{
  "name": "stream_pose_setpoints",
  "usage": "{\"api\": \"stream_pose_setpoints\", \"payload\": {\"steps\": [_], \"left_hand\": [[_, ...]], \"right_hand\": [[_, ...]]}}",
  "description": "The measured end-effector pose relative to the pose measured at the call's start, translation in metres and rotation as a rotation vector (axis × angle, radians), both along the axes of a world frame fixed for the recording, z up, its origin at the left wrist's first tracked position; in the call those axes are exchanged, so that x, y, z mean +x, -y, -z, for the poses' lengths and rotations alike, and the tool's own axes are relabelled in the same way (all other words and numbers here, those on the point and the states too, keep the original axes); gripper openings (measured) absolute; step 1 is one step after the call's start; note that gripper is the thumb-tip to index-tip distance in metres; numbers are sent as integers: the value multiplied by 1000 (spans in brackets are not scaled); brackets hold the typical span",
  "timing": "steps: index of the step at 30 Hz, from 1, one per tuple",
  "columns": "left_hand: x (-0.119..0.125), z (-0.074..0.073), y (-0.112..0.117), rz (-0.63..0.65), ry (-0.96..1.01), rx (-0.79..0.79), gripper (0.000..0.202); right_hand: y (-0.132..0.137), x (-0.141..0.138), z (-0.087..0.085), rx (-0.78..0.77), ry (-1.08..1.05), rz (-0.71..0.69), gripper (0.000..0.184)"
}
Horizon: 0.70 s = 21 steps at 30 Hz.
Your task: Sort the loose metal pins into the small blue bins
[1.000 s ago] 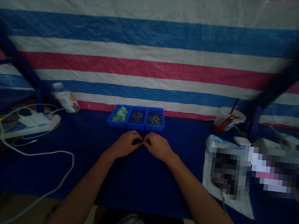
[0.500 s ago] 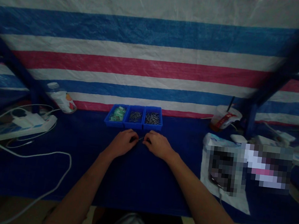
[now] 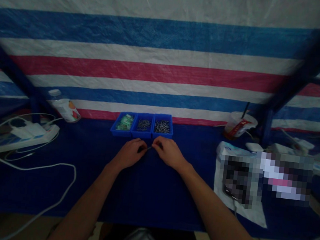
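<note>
Just in front of three small bins, my left hand (image 3: 132, 152) is closed in a pinch on a small, thin metal piece (image 3: 149, 147), too small to name exactly. My right hand (image 3: 168, 150) is closed too, its thumb and fingertips pinched at the piece's other end. The left blue bin (image 3: 120, 133) holds green and clear bits that look like plastic. Thin dark metal pieces like screws or pins lie in the middle blue bin (image 3: 141, 135). Brighter, similar metal pieces fill the right blue bin (image 3: 162, 135).
On the blue table (image 3: 151, 196), a power strip (image 3: 30, 138) with white cables and a bottle (image 3: 66, 108) stand left. To the right are a drink cup (image 3: 236, 126) with a straw and a white plastic sheet (image 3: 253, 213) under blurred items. A striped tarp (image 3: 165, 72) hangs behind.
My right hand's fingers have shifted slightly up and left, closer to my left fingertips. My left hand stays almost in place. The view has moved a little.
</note>
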State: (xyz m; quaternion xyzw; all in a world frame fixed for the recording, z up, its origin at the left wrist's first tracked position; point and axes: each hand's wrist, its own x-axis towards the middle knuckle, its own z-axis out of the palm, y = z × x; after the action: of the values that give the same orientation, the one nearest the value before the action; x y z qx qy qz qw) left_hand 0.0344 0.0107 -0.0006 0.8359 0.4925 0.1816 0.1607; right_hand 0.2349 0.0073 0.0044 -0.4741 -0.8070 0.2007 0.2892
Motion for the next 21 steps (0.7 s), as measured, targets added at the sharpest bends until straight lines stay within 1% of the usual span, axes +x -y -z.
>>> {"api": "stream_pose_setpoints", "payload": {"steps": [3,8,12,16,21], "left_hand": [[0,0,0,3,1,1,14],[0,0,0,5,-15,4,15],[-1,1,-1,2,-8,-2,15],[0,2,-1,9,0,9,15],[1,1,0,8,1,12,14]], "right_hand": [[0,-2,0,-51,-119,-31,10],[0,-6,1,-187,-266,-40,11],[-3,-7,2,-300,-422,-51,8],[-5,-8,1,-444,-593,-77,13],[-6,-9,0,-558,-790,-29,14]]}}
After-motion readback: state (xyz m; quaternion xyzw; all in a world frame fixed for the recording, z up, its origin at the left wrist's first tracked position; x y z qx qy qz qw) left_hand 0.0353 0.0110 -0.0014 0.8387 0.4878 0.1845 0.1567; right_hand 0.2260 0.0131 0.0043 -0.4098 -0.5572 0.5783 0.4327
